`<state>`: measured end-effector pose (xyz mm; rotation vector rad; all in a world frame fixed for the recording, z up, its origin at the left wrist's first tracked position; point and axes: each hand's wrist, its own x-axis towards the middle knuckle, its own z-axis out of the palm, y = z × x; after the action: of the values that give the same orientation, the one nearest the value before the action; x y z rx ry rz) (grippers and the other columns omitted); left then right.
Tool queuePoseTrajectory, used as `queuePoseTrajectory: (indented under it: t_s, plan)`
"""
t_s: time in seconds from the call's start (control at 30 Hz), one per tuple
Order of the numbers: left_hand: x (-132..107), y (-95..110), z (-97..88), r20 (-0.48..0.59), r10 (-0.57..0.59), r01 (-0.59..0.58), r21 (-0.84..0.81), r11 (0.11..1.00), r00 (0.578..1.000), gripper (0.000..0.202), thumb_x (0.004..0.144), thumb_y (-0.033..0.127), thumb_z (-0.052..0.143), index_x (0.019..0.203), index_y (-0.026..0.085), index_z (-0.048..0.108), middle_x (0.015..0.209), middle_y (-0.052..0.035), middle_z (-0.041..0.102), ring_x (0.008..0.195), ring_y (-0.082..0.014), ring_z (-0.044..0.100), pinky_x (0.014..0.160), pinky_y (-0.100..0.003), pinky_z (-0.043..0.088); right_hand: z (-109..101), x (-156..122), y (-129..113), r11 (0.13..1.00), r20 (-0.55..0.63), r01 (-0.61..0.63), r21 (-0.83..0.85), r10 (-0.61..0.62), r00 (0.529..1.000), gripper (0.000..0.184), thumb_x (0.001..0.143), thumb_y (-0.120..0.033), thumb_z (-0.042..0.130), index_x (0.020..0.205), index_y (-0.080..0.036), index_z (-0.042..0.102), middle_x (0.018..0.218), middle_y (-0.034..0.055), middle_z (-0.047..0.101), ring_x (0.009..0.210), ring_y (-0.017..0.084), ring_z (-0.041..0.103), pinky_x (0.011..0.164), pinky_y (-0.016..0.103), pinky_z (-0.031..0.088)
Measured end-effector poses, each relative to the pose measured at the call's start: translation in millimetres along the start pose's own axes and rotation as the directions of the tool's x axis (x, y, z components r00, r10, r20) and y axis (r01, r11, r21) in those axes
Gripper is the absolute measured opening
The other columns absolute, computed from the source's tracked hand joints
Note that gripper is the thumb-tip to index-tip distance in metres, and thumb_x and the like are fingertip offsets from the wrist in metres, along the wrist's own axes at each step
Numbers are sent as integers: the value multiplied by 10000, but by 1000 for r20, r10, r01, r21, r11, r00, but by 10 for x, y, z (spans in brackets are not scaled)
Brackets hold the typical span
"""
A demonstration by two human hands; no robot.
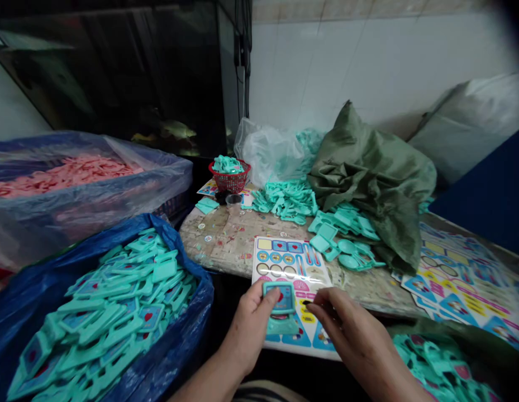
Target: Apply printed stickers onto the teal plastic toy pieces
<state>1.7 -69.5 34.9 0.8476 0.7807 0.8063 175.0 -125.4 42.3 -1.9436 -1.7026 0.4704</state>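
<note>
My left hand (257,307) grips a turquoise plastic toy monitor (280,298), its thumb over the front. A blue sticker with a red heart sits on the toy's framed face. Just right of it, my right hand (341,315) is closed with thumb and forefinger together. A small dark speck shows at those fingertips, too small to name. Under both hands lies a printed sticker sheet (276,271) with blue, pink and yellow shapes, partly covered by the hands and the toy.
Left stands a blue bag (200,296) of stickered turquoise toys, behind it a bag of pink pieces (70,173). The worn table (225,240) bears turquoise parts (286,198), a red basket (229,181), a green sack (368,156) and more sticker sheets (464,279). Turquoise pieces (443,363) fill the lower right.
</note>
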Motion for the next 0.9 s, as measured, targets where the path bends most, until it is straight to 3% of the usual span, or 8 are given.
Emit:
queuePoseTrajectory:
  t_s: [0.2, 0.33, 0.5, 0.6, 0.7, 0.77, 0.8, 0.9]
  plan:
    - [-67, -79, -37, 122, -22, 4, 150, 989, 992, 299, 845, 383, 529, 1075, 202, 588, 953, -25, 679, 847, -179, 624, 831, -319, 459, 172, -53, -77, 829, 103, -165, 535, 130, 986, 309, 762, -480, 599, 868, -210, 492, 704, -22, 516, 630, 128, 486, 547, 225, 397]
    - [-132, -101, -46, 224, -42, -37, 340, 940, 974, 301, 871, 367, 480, 1101, 205, 590, 1017, -32, 654, 955, -192, 580, 849, -298, 437, 356, -119, -126, 848, 136, -161, 505, 105, 985, 290, 811, -448, 525, 676, -198, 462, 599, -48, 397, 569, 108, 387, 512, 223, 331]
    - [-197, -104, -112, 299, -52, -58, 348, 936, 953, 320, 872, 277, 478, 1184, 224, 525, 1176, -36, 597, 1112, -200, 522, 964, -312, 389, 339, -107, -136, 920, 103, -85, 384, 49, 993, 330, 856, -453, 438, 637, -205, 437, 615, -25, 442, 593, 128, 417, 537, 242, 349]
    - [-244, -72, -255, 227, -9, -71, 344, 936, 974, 305, 852, 290, 511, 1148, 220, 531, 1149, -35, 610, 1090, -203, 544, 936, -305, 424, 318, -101, -168, 910, 151, -98, 402, 40, 988, 367, 874, -494, 375, 724, -203, 542, 683, 11, 552, 655, 156, 510, 598, 255, 423]
    - [-294, 98, -568, -69, 174, -135, 385, 913, 982, 302, 856, 392, 485, 1107, 228, 523, 942, -8, 652, 838, -172, 633, 735, -270, 512, 329, -115, -144, 906, 175, -159, 392, 96, 980, 406, 836, -552, 400, 862, -220, 634, 835, 51, 658, 787, 202, 606, 688, 272, 487]
    - [-342, 305, -868, -324, 365, -143, 544, 826, 873, 348, 865, 466, 422, 1087, 219, 527, 785, 11, 631, 642, -144, 622, 570, -241, 507, 356, -113, -50, 912, 154, -186, 366, 137, 978, 440, 787, -593, 444, 903, -235, 670, 932, 68, 691, 881, 239, 632, 733, 289, 515]
    - [-377, 427, -1032, -410, 482, -109, 664, 740, 774, 377, 872, 485, 385, 1071, 206, 542, 753, 10, 621, 598, -135, 604, 522, -228, 492, 375, -105, 21, 918, 143, -181, 353, 139, 980, 440, 767, -599, 470, 907, -241, 686, 961, 69, 699, 914, 254, 637, 740, 295, 525]
    - [-512, 774, -1521, -504, 646, 7, 792, 611, 573, 415, 893, 475, 298, 1051, 203, 570, 825, -15, 634, 675, -145, 599, 570, -236, 494, 452, -55, 282, 941, 128, -98, 325, 59, 990, 360, 734, -535, 570, 905, -258, 724, 967, 51, 720, 931, 274, 650, 695, 296, 549]
